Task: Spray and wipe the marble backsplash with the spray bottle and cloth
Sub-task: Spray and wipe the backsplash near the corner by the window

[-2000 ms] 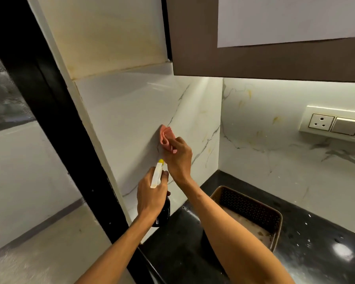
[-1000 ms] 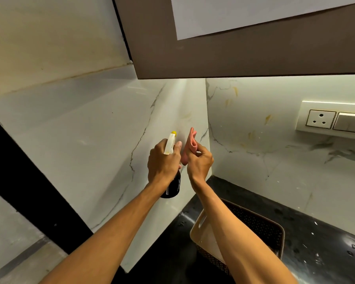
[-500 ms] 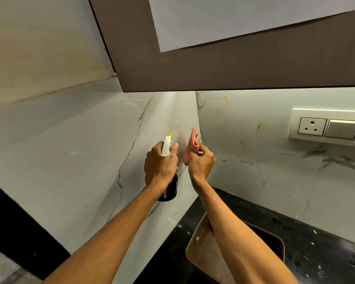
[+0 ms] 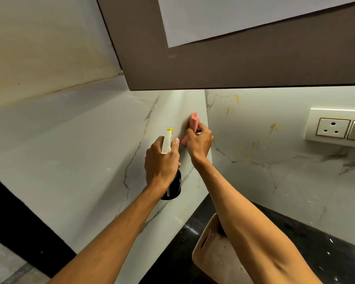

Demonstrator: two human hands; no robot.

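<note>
Two grips up at corner of marble backsplash (image 4: pixel 80 150). Left grip (image 4: pixel 162 162) clamped round spray bottle (image 4: pixel 173 187), white nozzle poking up between fingers, black body hanging below palm. Right grip (image 4: pixel 199 143) just beside, pinching folded pink cloth (image 4: pixel 193 121) against left panel, cloth above knuckles. Tan basket (image 4: pixel 209 261) on black bench (image 4: pixel 316 242) under right forearm.

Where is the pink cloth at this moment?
In the head view, the pink cloth sits near the centre, gripped by the right hand against the marble backsplash beside its corner, right of the spray bottle.
</note>
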